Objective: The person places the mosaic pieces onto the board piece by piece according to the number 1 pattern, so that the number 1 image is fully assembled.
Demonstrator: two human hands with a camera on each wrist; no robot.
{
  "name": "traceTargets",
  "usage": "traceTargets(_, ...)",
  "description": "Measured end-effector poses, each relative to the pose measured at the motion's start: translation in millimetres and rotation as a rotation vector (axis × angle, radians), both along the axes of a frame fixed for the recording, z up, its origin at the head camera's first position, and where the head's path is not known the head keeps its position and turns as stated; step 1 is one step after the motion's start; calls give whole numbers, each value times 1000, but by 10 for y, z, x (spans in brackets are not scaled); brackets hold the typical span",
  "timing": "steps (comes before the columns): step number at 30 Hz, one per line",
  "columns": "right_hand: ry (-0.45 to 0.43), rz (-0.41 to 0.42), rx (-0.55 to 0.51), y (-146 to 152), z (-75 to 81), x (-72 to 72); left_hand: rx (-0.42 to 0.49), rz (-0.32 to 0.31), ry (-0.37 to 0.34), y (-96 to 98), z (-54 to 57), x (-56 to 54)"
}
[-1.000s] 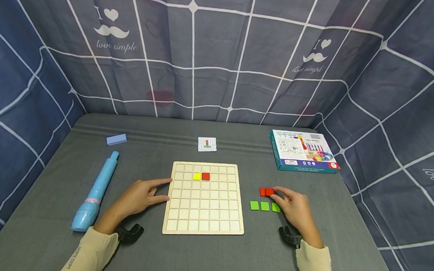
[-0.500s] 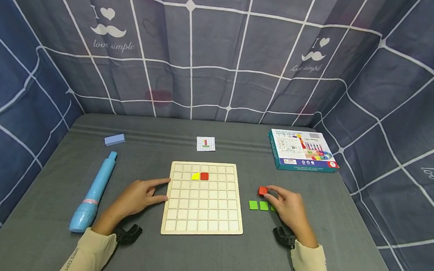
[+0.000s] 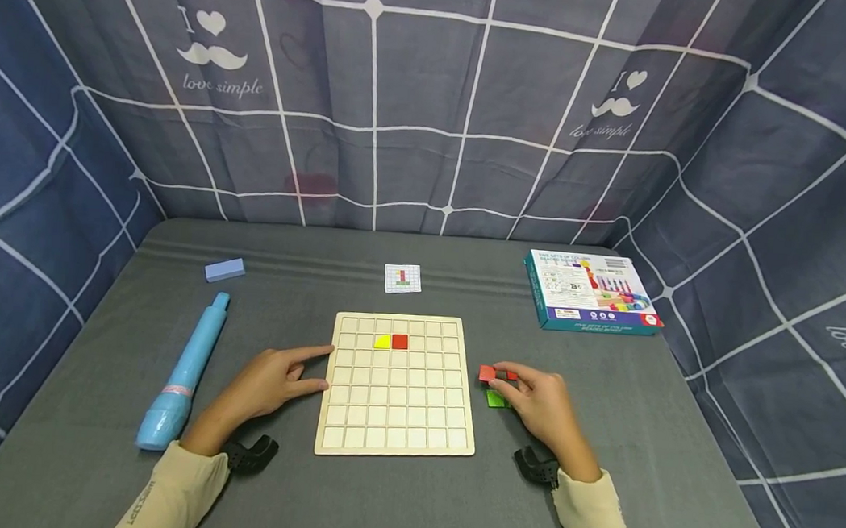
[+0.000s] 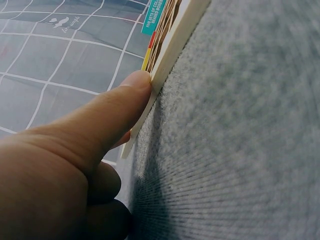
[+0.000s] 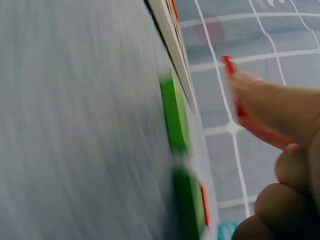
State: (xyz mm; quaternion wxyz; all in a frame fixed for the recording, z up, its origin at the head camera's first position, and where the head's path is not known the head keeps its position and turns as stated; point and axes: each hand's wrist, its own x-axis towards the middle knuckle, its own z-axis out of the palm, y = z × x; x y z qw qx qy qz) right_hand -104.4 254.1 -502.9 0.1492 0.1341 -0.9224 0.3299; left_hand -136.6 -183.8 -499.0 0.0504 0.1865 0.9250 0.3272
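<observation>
My right hand (image 3: 544, 405) pinches a red square tile (image 3: 487, 373) between thumb and index finger, a short way right of the wooden grid board (image 3: 397, 418). In the right wrist view the held tile (image 5: 230, 67) is seen edge-on, raised off the table. Partly hidden behind the fingers is a second red tile (image 3: 512, 375), and a green tile (image 3: 495, 399) shows below them. My left hand (image 3: 266, 384) touches the board's left edge with straight thumb and index finger, its other fingers bent. A yellow tile (image 3: 383, 341) and a red tile (image 3: 400, 342) lie side by side in the board's upper cells.
Behind the board lies a small card (image 3: 403, 279) printed with a coloured grid pattern. A flat box (image 3: 593, 293) stands at the back right. Left are a light-blue wand-shaped object (image 3: 187, 371) and a blue block (image 3: 225, 270). Patterned curtains (image 3: 414, 166) enclose the table.
My right hand has picked up one red tile and carried it left toward the board, passing over the other red tile and the green ones. The left hand stays at the board's edge.
</observation>
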Motion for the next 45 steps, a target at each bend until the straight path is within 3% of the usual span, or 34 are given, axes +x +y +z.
traceTargets(6,-65,38,-105,-161,15,25,-1,0,3,2,8,-9)
traceTargets(15,-58,76,-47,-343,27,-4,-3,-4,-8,8,4,1)
traceTargets(28,-80,167,-70,-660,48,-163,-7,2,-7,7,5,6)
traceTargets(39,-105,165,-35,-788,110,-245,-1,4,-9,5,-5,18)
traceTargets(45,-84,184,-68,-814,195,-259,4,5,-18,11,2,7)
